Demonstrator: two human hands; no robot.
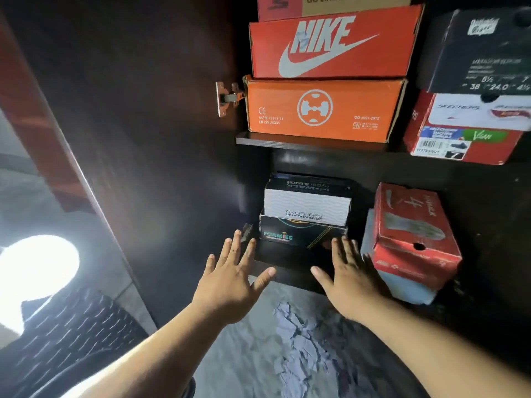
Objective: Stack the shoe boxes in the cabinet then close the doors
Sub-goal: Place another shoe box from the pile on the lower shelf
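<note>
2 hands, left [234,278] and right [349,278], are held flat with fingers spread, grasping nothing, before the Foamies box [298,235], seated low in the cabinet [310,140], long axis crosswise.

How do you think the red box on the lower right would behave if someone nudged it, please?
The red box sits tilted on a pale blue box, so it would probably slide or tip. Its scuffed cardboard with a hole looks rigid but likely dents easily.

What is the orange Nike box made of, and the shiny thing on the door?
Nike box: looks like cardboard, matte printed orange, with brown raw edges showing at its corners. Hinge: seems metal, with a shiny coppery gleam and screw holes.
</note>
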